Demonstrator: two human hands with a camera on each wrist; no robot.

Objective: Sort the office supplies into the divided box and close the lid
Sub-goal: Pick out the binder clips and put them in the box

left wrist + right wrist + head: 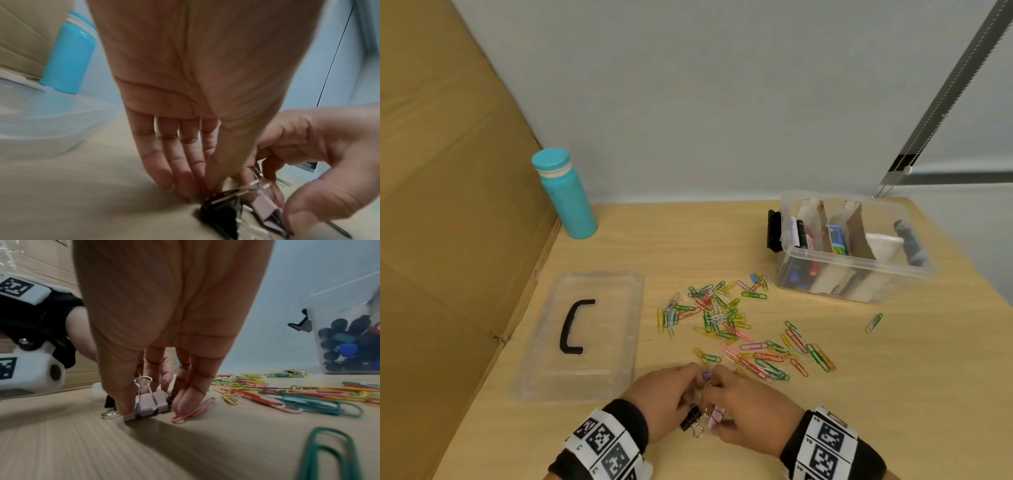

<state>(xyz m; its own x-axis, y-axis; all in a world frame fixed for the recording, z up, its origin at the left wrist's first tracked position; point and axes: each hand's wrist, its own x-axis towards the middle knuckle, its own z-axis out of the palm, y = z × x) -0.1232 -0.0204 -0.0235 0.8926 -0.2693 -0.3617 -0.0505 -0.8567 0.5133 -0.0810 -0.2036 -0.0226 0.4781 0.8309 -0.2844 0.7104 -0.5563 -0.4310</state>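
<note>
Step in hand: gathering binder clips at the near edge of the tabletop [893, 394]. The left hand [664, 399] has fingers nearly straight, tips meeting at the black binder clip [691, 418]; a firm grip cannot be confirmed. The right hand [748, 409] pinches the pink binder clip [151, 404] between thumb and fingers. Loose paper clips [726, 318] remain scattered. Next move, as judged: carry the clips to a compartment of the divided box [856, 270]; its lid [582, 332] lies apart, left. No legible writing is visible.
</note>
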